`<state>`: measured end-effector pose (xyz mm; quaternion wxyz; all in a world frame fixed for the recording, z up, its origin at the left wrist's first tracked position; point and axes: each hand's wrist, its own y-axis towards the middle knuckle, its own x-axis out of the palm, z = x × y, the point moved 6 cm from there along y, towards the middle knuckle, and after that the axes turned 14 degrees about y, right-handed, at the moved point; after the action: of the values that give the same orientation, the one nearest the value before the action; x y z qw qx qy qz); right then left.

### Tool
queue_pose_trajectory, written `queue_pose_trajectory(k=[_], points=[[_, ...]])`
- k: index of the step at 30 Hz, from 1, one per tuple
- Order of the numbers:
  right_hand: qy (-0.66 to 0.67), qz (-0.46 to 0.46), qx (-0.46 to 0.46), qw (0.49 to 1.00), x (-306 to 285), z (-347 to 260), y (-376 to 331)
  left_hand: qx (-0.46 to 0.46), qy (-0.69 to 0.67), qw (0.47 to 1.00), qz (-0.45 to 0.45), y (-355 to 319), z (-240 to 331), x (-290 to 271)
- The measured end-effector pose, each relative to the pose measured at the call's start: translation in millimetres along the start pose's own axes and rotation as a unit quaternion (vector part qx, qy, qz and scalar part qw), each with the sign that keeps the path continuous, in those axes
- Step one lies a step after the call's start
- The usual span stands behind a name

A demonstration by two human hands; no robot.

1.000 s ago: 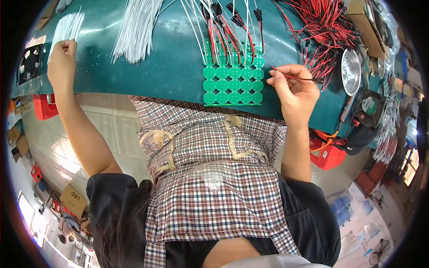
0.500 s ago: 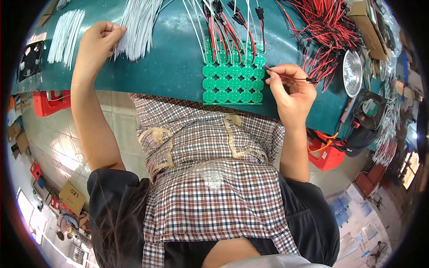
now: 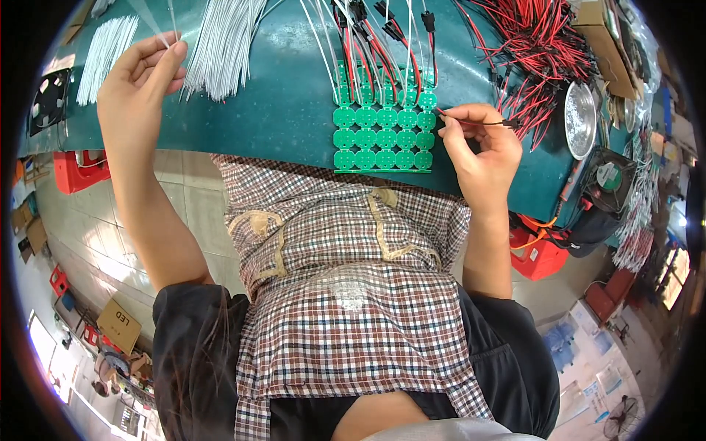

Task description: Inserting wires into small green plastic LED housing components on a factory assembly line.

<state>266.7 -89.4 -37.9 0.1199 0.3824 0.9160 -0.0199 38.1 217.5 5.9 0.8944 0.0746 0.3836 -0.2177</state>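
Note:
Pinched in my left hand (image 3: 136, 92) is thin white wire (image 3: 173, 20), partly blurred, with its ends rising above the fingers. That hand is over the table, just left of a thick bundle of white wires (image 3: 220, 55). My right hand (image 3: 485, 162) closes thumb and finger on a red-and-black wire lead (image 3: 471, 121) with a black connector at its right end. The lead's other end is at the right edge of a panel of round green circuit boards (image 3: 386, 138). White wires and red-and-black leads with black connectors (image 3: 428, 22) stand along the panel's far rows.
The green tabletop (image 3: 287, 117) also carries a second white wire bundle (image 3: 107, 59), a pile of red-and-black leads (image 3: 544, 44), a round metal dish (image 3: 580, 121) and a cardboard box (image 3: 607, 48). A soldering iron (image 3: 570, 184) and a fan (image 3: 609, 178) lie at the right edge.
My left hand has moved left, away from the thick wire bundle, and white wire now shows in its fingers. My right hand has hardly moved.

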Motion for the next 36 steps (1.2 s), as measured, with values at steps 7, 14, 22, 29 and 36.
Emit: queue_pose_trajectory(k=[7, 14, 22, 29, 36], points=[[-0.04, -0.015, 0.037, 0.998, 0.8, -14.9, 13.7, 0.081, -0.162, 0.982, -0.054, -59.2, 41.2, 33.0], [-0.105, -0.049, -0.022, 0.993, 11.2, -29.3, 23.1, 0.177, 0.098, 0.978, -0.043, -90.4, 43.2, 70.3], [-0.205, -0.079, -0.138, 0.966, 17.2, -31.1, 20.4, 0.15, -0.115, 0.978, -0.084, -101.5, 75.2, 97.7], [-0.197, -0.062, -0.141, 0.968, 17.6, -30.4, 17.9, 0.277, -0.056, 0.958, -0.056, -104.3, 105.4, 132.3], [-0.158, -0.041, -0.173, 0.971, 16.2, -26.7, 16.5, 0.299, -0.023, 0.954, -0.011, -105.3, 110.8, 142.7]])
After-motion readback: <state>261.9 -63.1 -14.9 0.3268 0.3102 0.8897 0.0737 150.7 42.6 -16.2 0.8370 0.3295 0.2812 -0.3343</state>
